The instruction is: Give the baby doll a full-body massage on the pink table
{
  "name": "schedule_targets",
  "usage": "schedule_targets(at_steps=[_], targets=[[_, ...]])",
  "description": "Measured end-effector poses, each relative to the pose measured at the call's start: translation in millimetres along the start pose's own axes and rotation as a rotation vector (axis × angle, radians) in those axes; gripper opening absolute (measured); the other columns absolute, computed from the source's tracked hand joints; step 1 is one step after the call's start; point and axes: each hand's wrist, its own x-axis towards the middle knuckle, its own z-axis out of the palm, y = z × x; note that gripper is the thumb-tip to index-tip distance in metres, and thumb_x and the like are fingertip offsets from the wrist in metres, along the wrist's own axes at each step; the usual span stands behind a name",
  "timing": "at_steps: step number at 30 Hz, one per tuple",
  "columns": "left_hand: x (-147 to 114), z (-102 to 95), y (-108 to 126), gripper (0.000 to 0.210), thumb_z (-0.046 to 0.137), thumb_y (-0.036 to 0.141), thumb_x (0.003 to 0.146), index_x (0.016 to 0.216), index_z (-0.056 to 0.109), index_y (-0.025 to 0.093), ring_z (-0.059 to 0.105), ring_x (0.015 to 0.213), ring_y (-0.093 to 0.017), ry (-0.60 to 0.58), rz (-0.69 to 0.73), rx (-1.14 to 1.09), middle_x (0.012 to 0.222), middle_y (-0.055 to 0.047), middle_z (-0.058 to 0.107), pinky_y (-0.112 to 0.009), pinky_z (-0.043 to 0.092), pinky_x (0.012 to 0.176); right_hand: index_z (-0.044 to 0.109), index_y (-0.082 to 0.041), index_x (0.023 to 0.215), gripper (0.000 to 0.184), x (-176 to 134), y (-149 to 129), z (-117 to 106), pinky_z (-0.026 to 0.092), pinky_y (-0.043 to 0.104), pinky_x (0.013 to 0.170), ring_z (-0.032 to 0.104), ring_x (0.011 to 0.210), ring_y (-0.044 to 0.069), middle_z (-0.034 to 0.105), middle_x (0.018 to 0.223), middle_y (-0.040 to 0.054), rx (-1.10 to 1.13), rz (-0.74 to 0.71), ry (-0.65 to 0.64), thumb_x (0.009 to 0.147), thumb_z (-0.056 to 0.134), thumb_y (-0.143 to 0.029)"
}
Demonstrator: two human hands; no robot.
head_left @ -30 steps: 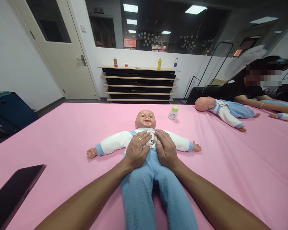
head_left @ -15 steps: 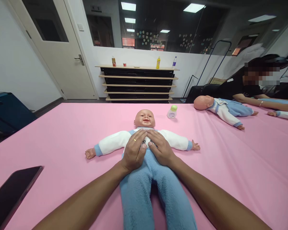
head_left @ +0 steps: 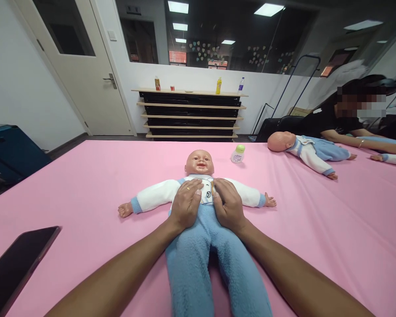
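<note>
A baby doll (head_left: 199,162) lies on its back on the pink-covered table (head_left: 86,185), head away from me and arms spread wide. It wears a white top with light blue cuffs and fuzzy blue trousers. My left hand (head_left: 185,204) rests flat on the left side of its chest, a ring on one finger. On the right side of the chest lies my right hand (head_left: 229,206), fingers stretched and slightly curved over the cloth. A printed cartoon face shows in the gap between the hands. Neither hand grips anything.
A small bottle with a green cap (head_left: 238,154) stands beyond the doll. At the left lies a dark phone (head_left: 20,264). Another doll (head_left: 312,149) lies at the right, near a co-worker (head_left: 330,119) leaning over the table. Shelves (head_left: 189,105) with bottles stand behind.
My hands have slid apart from the middle of the doll's chest, the right one moving outward most. More of the printed face now shows. The doll stays in place.
</note>
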Motion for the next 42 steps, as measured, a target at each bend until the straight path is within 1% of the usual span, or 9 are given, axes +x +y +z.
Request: schedule_targets(at_steps=[3, 6, 18, 23, 27, 30, 32, 37, 42], targets=[[-0.4, 2.1, -2.9, 0.037, 0.036, 0.027, 0.099, 0.117, 0.067, 0.018, 0.057, 0.123, -0.024, 0.085, -0.066, 0.02, 0.126, -0.01, 0.066, -0.052, 0.04, 0.11, 0.063, -0.018, 0.122, 0.034, 2.6, -5.0, -5.4, 0.047, 0.051, 0.105, 0.059, 0.118, 0.026, 0.067, 0.12, 0.0116, 0.092, -0.221, -0.108, 0.091, 0.047, -0.02], [-1.2, 1.8, -2.5, 0.035, 0.038, 0.027, 0.098, 0.117, 0.064, 0.015, 0.057, 0.118, -0.023, 0.177, -0.107, 0.032, 0.121, -0.012, 0.066, -0.049, 0.043, 0.107, 0.063, -0.019, 0.123, 0.034, 6.5, -4.1, -4.9, 0.044, 0.049, 0.109, 0.058, 0.121, 0.023, 0.067, 0.123, 0.0091, 0.12, -0.29, -0.27, 0.093, 0.047, -0.022], [-6.6, -4.8, 6.3, 0.033, 0.045, 0.02, 0.092, 0.119, 0.062, 0.014, 0.053, 0.128, -0.026, 0.071, 0.29, 0.053, 0.124, -0.014, 0.065, -0.05, 0.042, 0.109, 0.06, -0.019, 0.131, 0.04, 4.7, 12.0, 6.5, 0.041, 0.051, 0.113, 0.052, 0.13, 0.025, 0.058, 0.138, 0.0101, 0.065, 0.133, -0.196, 0.093, 0.048, -0.025], [-3.2, -5.3, 7.3, 0.031, 0.044, 0.021, 0.094, 0.113, 0.067, 0.015, 0.059, 0.12, -0.023, -0.034, 0.222, -0.023, 0.12, -0.012, 0.069, -0.045, 0.045, 0.107, 0.06, -0.013, 0.13, 0.041, 3.8, 9.2, 6.9, 0.043, 0.052, 0.11, 0.056, 0.124, 0.028, 0.062, 0.131, 0.0146, -0.03, 0.2, -0.106, 0.093, 0.048, -0.027], [0.5, -2.6, 2.3, 0.036, 0.038, 0.025, 0.098, 0.12, 0.066, 0.016, 0.055, 0.126, -0.022, -0.042, 0.06, -0.007, 0.129, -0.011, 0.064, -0.046, 0.04, 0.112, 0.06, -0.014, 0.127, 0.038, 1.8, 2.6, 0.6, 0.043, 0.051, 0.109, 0.055, 0.123, 0.027, 0.062, 0.128, 0.0147, 0.035, 0.008, -0.031, 0.092, 0.049, -0.026], [1.3, 0.0, -1.6, 0.039, 0.034, 0.027, 0.1, 0.123, 0.064, 0.015, 0.053, 0.128, -0.022, -0.026, 0.006, 0.012, 0.132, -0.01, 0.062, -0.047, 0.039, 0.113, 0.065, -0.019, 0.118, 0.031, 2.9, 0.7, -2.7, 0.046, 0.049, 0.106, 0.058, 0.119, 0.025, 0.067, 0.119, 0.0104, 0.14, -0.172, -0.127, 0.092, 0.049, -0.024], [0.5, 1.1, -2.6, 0.039, 0.034, 0.028, 0.1, 0.124, 0.062, 0.015, 0.053, 0.127, -0.022, 0.007, -0.013, 0.023, 0.131, -0.011, 0.062, -0.047, 0.039, 0.113, 0.067, -0.021, 0.116, 0.031, 4.6, 1.8, -2.4, 0.046, 0.049, 0.106, 0.059, 0.118, 0.023, 0.068, 0.118, 0.0087, 0.169, -0.19, -0.203, 0.094, 0.047, -0.024], [-4.5, -0.4, -0.1, 0.039, 0.038, 0.026, 0.098, 0.13, 0.056, 0.013, 0.048, 0.132, -0.025, 0.1, 0.055, 0.066, 0.136, -0.015, 0.057, -0.05, 0.036, 0.114, 0.064, -0.022, 0.126, 0.035, 6.5, 7.5, 2.6, 0.04, 0.049, 0.112, 0.055, 0.126, 0.023, 0.063, 0.131, 0.0085, 0.143, -0.02, -0.228, 0.095, 0.048, -0.026], [-6.5, -4.5, 4.1, 0.035, 0.044, 0.023, 0.093, 0.122, 0.061, 0.014, 0.055, 0.123, -0.025, 0.04, 0.269, 0.003, 0.126, -0.015, 0.064, -0.048, 0.044, 0.107, 0.062, -0.017, 0.129, 0.039, 5.3, 10.8, 7.1, 0.04, 0.047, 0.113, 0.053, 0.128, 0.024, 0.061, 0.134, 0.0104, 0.066, 0.166, -0.181, 0.094, 0.048, -0.028]])
